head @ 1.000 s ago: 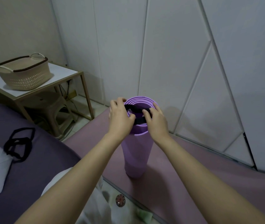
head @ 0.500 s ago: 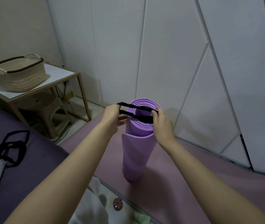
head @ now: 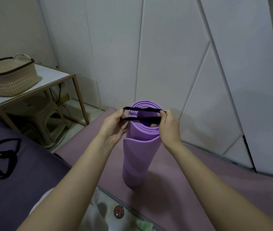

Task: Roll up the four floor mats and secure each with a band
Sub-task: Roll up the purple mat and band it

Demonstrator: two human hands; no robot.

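One purple mat (head: pixel 137 160) stands rolled upright on a pink floor mat (head: pixel 199 174), left hand (head: pixel 114 126) and right hand (head: pixel 169 129) each pinching an end of the black band (head: pixel 146 120) stretched wide over its top: banding step in hand, and next the loop wants lowering past the rim.

Band stretched over upright rolled mat (head: pixel 138 157)

Left hand (head: pixel 113 129) and right hand (head: pixel 169 129) grip black band (head: pixel 142 115) across mat's top end.

No text, label, brand, number or sign can be read on anything in view.
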